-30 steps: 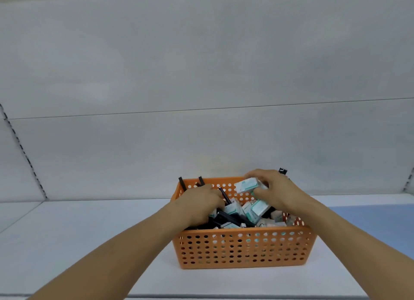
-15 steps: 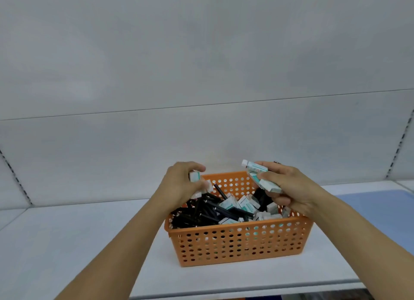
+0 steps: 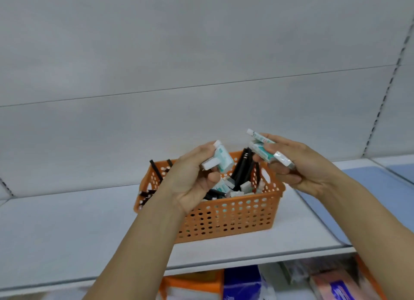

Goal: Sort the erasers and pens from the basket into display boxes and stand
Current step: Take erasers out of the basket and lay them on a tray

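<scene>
Two hands hover above the orange basket (image 3: 226, 219), each curled round wrapped erasers. The left hand (image 3: 192, 181) grips a couple of erasers (image 3: 220, 159); the right hand (image 3: 300, 165) holds a small stack (image 3: 266, 152) — fingers pinched round it. More erasers and black pens (image 3: 242, 172) lie jumbled in the basket, which sits on a white shelf (image 3: 67, 228). Below the shelf edge — blurred packages (image 3: 246, 284).

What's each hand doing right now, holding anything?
Left hand: grips a few erasers above the orange basket.
Right hand: grips a bundle of erasers, raised above the basket's right end.
</scene>
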